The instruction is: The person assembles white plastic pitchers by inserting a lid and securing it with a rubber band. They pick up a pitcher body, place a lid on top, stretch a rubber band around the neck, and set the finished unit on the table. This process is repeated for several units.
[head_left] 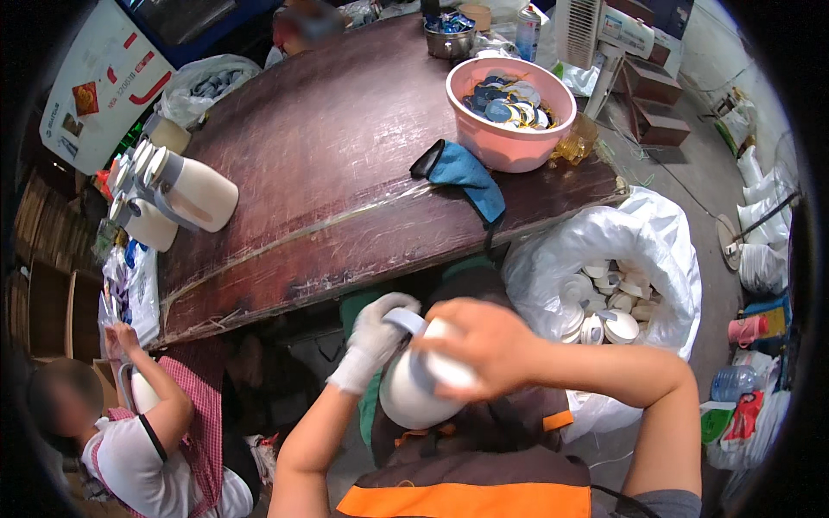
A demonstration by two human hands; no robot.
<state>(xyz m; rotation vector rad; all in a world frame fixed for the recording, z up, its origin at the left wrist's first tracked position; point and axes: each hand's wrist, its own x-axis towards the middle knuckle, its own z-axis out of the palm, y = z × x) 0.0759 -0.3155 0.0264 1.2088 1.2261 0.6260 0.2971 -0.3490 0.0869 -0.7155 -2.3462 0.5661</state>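
Note:
A white jug point(413, 399) with a grey handle sits tilted in my lap, below the table's near edge. My left hand point(377, 335), in a white glove, is closed around its handle. My right hand point(485, 345), bare and a little blurred by motion, grips the white lid point(451, 373) at the jug's top. Whether the lid is fully seated cannot be made out. To the right of my lap, a large white plastic sack point(669, 242) holds many loose white lids point(620, 326).
On the dark red table point(319, 138) lie a blue cloth point(471, 180) and a pink basin point(501, 148) of round tags. Several white jugs point(203, 194) stand at its left end. A co-worker point(164, 414) sits lower left with another jug. A fan point(626, 33) stands back right.

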